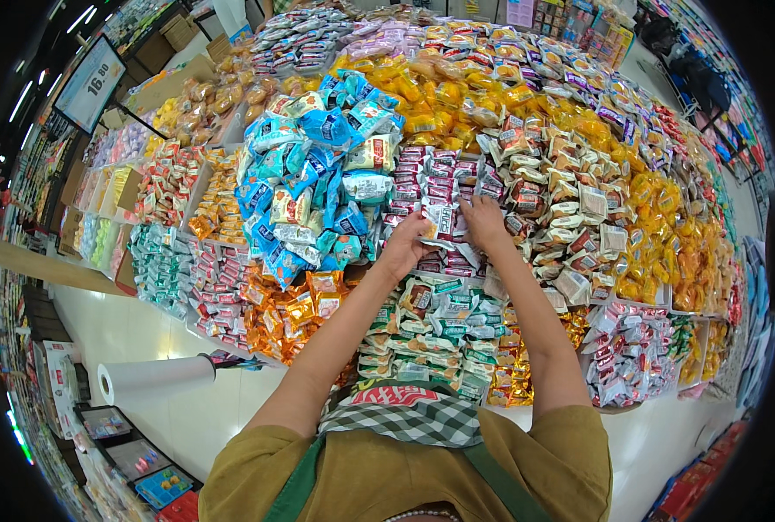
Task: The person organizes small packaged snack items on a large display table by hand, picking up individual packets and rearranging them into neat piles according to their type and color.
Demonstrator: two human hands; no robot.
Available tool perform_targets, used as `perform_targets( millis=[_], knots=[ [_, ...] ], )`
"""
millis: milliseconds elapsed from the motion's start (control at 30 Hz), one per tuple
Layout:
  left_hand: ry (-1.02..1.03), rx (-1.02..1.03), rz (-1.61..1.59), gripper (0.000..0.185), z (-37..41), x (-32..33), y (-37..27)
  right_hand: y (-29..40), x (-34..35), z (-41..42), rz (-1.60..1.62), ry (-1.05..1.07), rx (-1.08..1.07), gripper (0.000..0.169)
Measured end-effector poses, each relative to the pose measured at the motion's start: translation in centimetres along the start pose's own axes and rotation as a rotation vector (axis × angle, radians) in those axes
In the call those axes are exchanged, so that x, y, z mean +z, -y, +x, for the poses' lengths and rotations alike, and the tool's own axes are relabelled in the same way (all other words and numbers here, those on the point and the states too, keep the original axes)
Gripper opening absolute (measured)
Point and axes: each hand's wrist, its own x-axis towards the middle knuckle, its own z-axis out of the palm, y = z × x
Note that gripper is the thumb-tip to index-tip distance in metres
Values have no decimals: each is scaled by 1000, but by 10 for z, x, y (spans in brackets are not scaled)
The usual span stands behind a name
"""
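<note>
My left hand (403,249) has its thumb and fingers on the left edge of a maroon-and-white snack packet (441,223). That packet lies over rows of small maroon wrapped snacks (441,179). Just to its right, my right hand (485,224) reaches down with bent fingertips among the maroon packets; whether it grips one is hidden. A tall heap of blue and cream snack bags (319,173) rises left of my hands. Brown-and-white wrapped snacks (560,209) stand in stacked rows on the right. Green-and-white packets (436,320) fill the section below my wrists.
Orange-wrapped sweets (296,310) lie left of my forearm. Yellow packaged cakes (439,98) fill the far side. A price sign (90,85) stands at upper left. A white plastic-bag roll (155,378) juts out over the floor at lower left.
</note>
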Motion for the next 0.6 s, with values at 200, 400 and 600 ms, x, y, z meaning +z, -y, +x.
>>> perform_targets(
  millis=[200,400,600],
  knots=[
    [-121,86,234,45,-8,6,0,-5,0,1,44,-72,45,47],
    [-128,122,233,41,-16,4,-14,-17,-24,-14,406,-359,183,58],
    [-174,119,216,41,-15,2,-9,-25,-41,-32,2017,-247,467,43]
  ],
)
